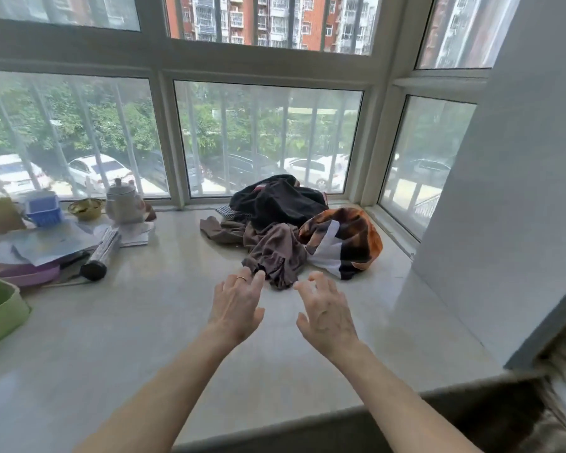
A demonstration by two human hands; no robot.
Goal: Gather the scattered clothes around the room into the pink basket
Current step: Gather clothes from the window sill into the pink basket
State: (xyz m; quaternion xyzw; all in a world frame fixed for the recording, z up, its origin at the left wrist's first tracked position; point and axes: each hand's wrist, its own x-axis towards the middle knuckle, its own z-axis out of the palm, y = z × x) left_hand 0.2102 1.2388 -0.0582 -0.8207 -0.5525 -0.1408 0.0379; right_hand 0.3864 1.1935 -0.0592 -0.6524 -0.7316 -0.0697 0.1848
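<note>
Two hands hover over the pale stone window ledge (144, 322), fingers spread and loose, gripping nothing. Your left hand (237, 305) has its fingertips just beside the crumpled brown garment (275, 253) at 12 o'clock; can't tell if they touch. Your right hand (324, 310) is close below it. Behind at 12 lies the heaped black garment (281, 201), orange-black-white patterned cloth (340, 240) at 1 o'clock, white ceramic teapot (125, 201) at 10.

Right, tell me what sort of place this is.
Likely a bay window in an upstairs flat: a wide stone sill under barred windows that look down on parked cars, a heap of clothes lying on it, and household clutter such as a white teapot at its left end.
</note>
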